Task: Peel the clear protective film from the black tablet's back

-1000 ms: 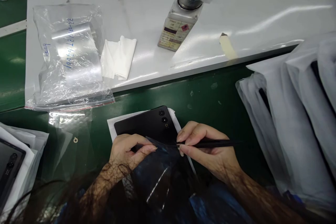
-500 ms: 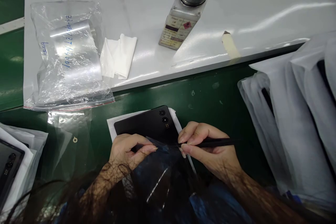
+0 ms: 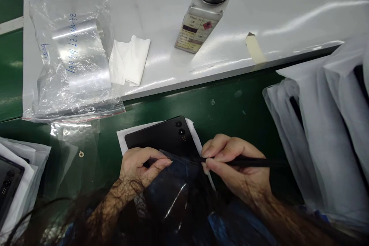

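The green assembly bench (image 3: 230, 103) carries a white mat (image 3: 276, 15). On the mat: a resealable plastic bag (image 3: 72, 57), a folded wipe (image 3: 129, 61), a labelled chemical bottle (image 3: 198, 27), and a tape strip (image 3: 255, 48).

Blue handwritten figures run sideways along the plastic zip bag (image 3: 72, 44), too loose to read exactly, with a short mark near its left edge, perhaps "600". The bottle's label (image 3: 193, 32) bears a red hazard diamond (image 3: 207, 25), its small print unreadable

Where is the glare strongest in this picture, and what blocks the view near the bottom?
In the head view, bright glare streaks cross the white sheet and the zip bag; in the same view, blurred hair strands hang across the bottom edge, just below the left hand.
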Available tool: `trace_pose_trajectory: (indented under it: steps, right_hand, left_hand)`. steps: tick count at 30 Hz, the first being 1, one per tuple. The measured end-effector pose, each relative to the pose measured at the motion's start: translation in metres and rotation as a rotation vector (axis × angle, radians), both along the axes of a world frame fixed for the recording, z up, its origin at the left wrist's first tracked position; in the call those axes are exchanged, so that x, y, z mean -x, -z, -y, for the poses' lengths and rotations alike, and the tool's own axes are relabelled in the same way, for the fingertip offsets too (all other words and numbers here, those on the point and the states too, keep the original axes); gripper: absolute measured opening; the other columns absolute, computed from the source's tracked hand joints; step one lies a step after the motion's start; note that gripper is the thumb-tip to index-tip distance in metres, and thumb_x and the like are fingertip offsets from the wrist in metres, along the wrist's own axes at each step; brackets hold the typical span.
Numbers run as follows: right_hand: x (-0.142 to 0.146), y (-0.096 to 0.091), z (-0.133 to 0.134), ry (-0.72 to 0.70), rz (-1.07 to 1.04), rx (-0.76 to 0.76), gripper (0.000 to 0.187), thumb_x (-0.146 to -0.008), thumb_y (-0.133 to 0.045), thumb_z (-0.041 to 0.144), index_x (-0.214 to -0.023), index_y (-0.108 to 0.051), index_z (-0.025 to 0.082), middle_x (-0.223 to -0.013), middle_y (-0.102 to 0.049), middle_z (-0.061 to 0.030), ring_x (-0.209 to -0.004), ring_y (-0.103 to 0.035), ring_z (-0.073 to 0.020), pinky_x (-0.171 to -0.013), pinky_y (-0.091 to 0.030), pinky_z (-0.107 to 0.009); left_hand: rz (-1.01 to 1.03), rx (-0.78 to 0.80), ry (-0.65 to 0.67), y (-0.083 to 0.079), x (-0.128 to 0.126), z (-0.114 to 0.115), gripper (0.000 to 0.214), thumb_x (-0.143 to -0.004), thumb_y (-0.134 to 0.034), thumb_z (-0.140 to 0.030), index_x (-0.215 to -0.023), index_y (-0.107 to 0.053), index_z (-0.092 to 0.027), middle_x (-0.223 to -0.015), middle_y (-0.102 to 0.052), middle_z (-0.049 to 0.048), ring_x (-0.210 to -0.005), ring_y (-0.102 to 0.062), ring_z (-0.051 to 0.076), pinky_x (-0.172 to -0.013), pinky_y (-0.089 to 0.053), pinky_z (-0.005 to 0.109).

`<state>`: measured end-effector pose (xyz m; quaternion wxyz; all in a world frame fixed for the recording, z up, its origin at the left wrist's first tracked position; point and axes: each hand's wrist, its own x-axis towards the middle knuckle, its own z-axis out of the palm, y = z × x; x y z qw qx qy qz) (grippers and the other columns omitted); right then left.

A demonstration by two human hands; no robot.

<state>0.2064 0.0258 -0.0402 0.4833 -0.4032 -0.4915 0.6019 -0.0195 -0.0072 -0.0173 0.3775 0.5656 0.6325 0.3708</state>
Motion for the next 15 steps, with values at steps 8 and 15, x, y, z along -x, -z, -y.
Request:
trace_pose_trajectory:
  steps: [8,15]
  right_hand:
    - [0.0,0.023,-0.037,0.089,0.038,0.072,0.029,-0.088,-0.104,0.032,-0.078,-0.077,0.029,-0.078,-0.077,0.001,-0.061,-0.074,-0.0176,-0.052,-0.063,-0.032]
    - [0.005,0.022,-0.032,0.041,0.016,0.05,0.026,-0.092,-0.101,0.03,-0.08,-0.079,0.029,-0.078,-0.077,0.0013,-0.062,-0.075,-0.0173,-0.048,-0.06,-0.03]
  left_hand:
    - [-0.058,-0.069,0.042,-0.001,0.0,-0.001,0.011,-0.074,-0.067,-0.036,-0.068,-0.069,-0.027,-0.057,-0.075,-0.0066,-0.047,-0.07,0.014,-0.048,-0.055,0.02]
    - [-0.082,-0.081,0.029,-0.001,-0.002,-0.001,0.015,-0.075,-0.065,-0.04,-0.068,-0.067,-0.027,-0.058,-0.076,-0.008,-0.048,-0.071,0.012,-0.05,-0.053,0.019]
